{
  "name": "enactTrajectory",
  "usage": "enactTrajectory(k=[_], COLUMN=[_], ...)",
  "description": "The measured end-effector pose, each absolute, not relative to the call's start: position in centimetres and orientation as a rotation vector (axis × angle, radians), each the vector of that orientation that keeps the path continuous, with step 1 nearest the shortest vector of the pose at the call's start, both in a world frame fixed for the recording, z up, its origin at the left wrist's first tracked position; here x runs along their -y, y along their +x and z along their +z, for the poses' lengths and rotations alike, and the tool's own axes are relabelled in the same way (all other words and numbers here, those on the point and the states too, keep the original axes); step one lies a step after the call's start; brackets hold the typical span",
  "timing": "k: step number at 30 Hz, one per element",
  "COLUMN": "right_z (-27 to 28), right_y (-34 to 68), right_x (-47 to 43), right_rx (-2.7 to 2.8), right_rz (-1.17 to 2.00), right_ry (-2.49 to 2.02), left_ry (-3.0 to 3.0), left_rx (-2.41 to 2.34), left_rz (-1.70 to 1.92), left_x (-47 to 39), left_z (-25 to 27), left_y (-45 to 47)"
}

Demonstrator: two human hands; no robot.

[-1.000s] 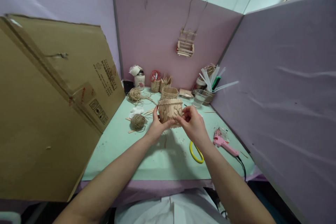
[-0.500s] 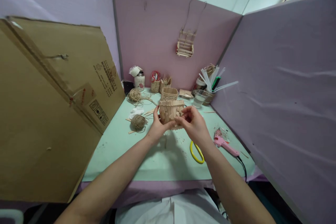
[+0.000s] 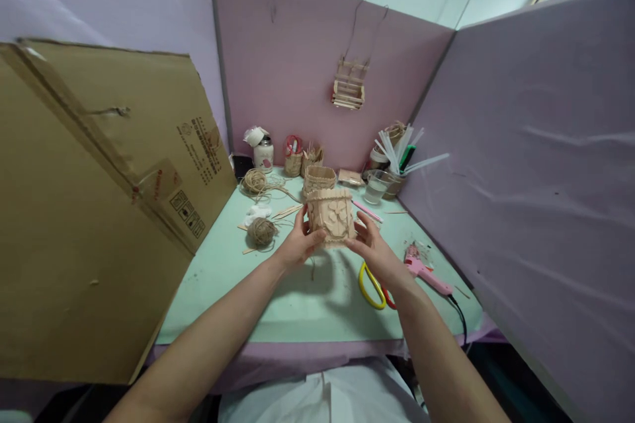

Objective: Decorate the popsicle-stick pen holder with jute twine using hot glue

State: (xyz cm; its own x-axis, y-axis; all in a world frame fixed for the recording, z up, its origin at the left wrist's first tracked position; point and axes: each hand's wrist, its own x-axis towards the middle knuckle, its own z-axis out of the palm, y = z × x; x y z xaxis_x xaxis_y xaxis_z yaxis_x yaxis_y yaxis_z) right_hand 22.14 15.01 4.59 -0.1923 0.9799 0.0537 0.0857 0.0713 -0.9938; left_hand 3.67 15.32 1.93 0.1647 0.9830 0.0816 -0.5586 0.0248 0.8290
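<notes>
A small wooden pot, pale and many-sided with raised curly pieces on its walls and scalloped strips at top and bottom, is held above the table. My left hand grips its left side, thumb across the front and fingers behind. At the lower right corner, the thumb of my right hand touches the pot; its other fingers curve loosely along the right side. Behind stands a similar wooden container. Yellow-handled scissors lie below my right hand, partly covered by the wrist. A pink pen-like stick lies behind that hand.
Twine balls and thin sticks lie left. A pink glue gun with a cord lies right. A clear cup of liquid stands near glue sticks. A large cardboard sheet leans at left. A small wooden swing hangs behind.
The pot has turned and shifted slightly right, showing another decorated face. My right hand's fingers have spread and moved right and down. The pink stick and red on the scissors now show.
</notes>
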Motion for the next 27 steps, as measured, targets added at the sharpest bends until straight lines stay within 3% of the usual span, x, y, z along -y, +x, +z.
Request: enactTrajectory(k=[27], right_z=[3.4], right_y=[19.8], right_x=[-12.6], right_rx=[1.373], right_rz=[1.065], right_ry=[-1.066], left_ry=[0.957], left_rx=[-0.586], left_rz=[1.335], left_x=[-14.8], left_z=[1.9], left_y=[3.7])
